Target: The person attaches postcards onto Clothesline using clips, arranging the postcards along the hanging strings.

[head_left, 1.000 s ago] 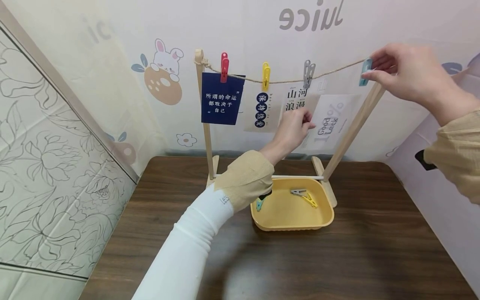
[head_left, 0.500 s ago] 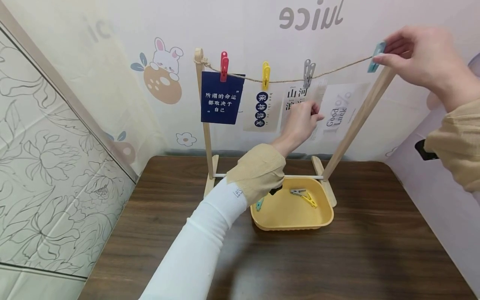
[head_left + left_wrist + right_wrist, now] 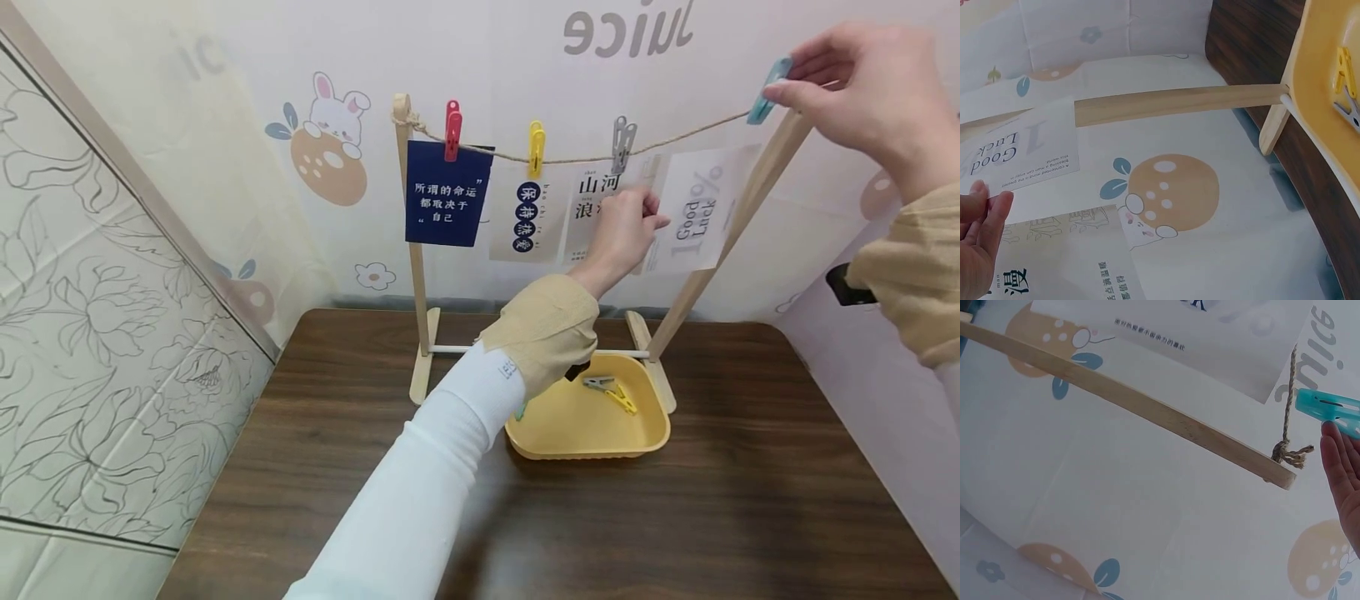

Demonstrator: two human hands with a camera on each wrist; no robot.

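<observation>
A dark wooden tabletop (image 3: 750, 517) stands against a pale wall printed with a cartoon rabbit (image 3: 330, 125) and the word "juice". On it sits a yellow tray (image 3: 592, 421) holding a grey peg (image 3: 597, 383) and a yellow peg (image 3: 621, 400). Above, a red peg (image 3: 452, 131) clips a navy card (image 3: 446, 193), a yellow peg on the string (image 3: 536, 148) clips a cream card (image 3: 525, 217), and a grey peg on the string (image 3: 621, 143) clips another card.

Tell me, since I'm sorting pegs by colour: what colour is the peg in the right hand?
Light blue peg; right wrist view shows it best.
</observation>
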